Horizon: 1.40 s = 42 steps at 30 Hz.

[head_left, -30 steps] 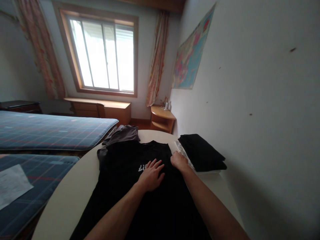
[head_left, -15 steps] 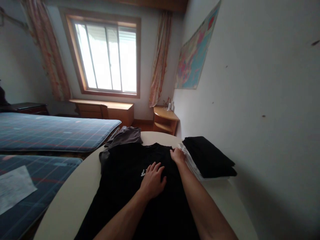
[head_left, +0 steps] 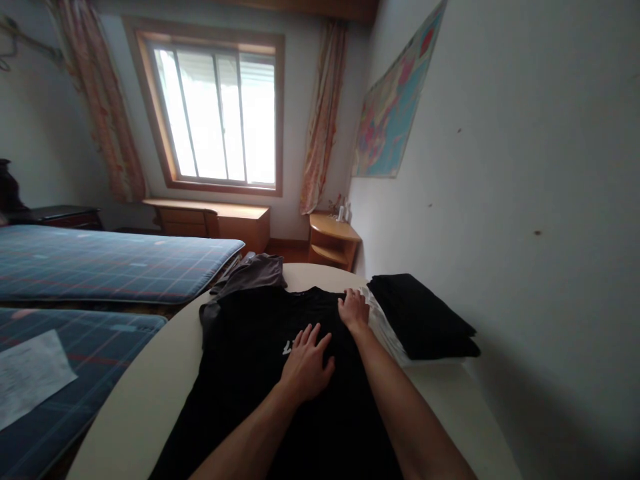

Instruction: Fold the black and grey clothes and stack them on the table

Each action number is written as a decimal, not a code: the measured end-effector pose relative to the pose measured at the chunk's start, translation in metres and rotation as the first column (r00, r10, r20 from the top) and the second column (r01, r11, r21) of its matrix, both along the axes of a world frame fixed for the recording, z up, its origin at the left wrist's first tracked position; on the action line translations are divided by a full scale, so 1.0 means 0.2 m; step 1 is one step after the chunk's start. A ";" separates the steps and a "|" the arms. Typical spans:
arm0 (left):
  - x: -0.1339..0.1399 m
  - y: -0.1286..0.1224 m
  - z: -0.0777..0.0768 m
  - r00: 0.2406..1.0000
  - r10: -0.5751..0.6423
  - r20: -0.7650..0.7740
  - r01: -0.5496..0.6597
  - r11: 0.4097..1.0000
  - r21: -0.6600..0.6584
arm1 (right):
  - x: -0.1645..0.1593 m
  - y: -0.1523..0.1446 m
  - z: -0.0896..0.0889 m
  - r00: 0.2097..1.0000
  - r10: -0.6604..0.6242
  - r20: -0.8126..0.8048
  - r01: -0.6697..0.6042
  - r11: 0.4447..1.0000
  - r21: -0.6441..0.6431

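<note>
Across a pale bench, a black shirt lies spread front side up, its collar facing the far end and its lower part running out of view below a person's forearms. At the shoulder by the right hand, a dark stack on white cloth sits so close that a wide sideways sweep could knock it askew. Beyond the opposite shoulder, grey clothes might be dragged along should the fabric be tugged hard; uneven pressure could ruck the chest. The left hand rests there, its grip slack, fingers fanned and holding nothing; the right bends loosely at the shoulder edge, and whether its grip pinches fabric cannot be told. Matte and soft-looking, the shirt appears mostly smooth, with white print peeking out beside the left hand.
</note>
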State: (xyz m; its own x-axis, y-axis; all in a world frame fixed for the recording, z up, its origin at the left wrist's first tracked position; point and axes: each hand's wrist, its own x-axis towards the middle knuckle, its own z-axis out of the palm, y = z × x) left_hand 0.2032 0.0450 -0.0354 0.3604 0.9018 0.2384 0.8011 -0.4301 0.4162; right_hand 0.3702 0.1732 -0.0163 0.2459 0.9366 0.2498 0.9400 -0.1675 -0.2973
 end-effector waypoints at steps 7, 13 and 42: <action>0.02 0.01 0.00 0.980 0.197 0.001 -0.197 0.980 0.015 | -0.06 -0.08 -0.03 0.987 0.160 0.033 -0.153 0.976 -0.156; 0.01 0.02 -0.03 0.968 0.252 0.007 -0.252 0.967 0.039 | -0.08 -0.20 -0.05 0.938 0.341 0.061 -0.333 0.936 -0.117; 0.00 0.03 -0.03 0.991 0.080 -0.110 -0.077 0.997 0.026 | -0.05 -0.14 -0.03 0.974 0.224 -0.031 -0.226 0.963 -0.146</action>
